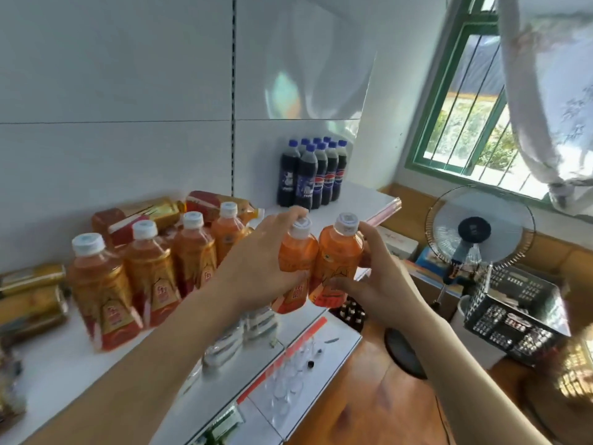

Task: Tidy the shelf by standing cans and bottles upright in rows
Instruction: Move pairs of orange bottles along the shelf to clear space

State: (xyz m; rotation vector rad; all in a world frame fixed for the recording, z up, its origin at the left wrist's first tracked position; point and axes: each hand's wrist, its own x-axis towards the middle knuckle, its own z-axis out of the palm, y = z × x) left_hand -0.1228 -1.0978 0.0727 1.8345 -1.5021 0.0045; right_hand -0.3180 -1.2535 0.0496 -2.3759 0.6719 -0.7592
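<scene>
Bottles are gripped upright, one in the left hand and one in the right hand: left orange bottle touching right orange bottle, both held right of the standing row, nearest the left hand.

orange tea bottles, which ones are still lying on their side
The two orange tea bottles at the back against the white wall lie flat, caps pointing right; the row of four in front stands upright.

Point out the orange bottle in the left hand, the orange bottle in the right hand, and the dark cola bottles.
Left-hand orange bottle (296,252), head view, upper body.
Right-hand orange bottle (337,252), head view, upper body.
Dark cola bottles (308,179), head view, front bottle's label.
</scene>
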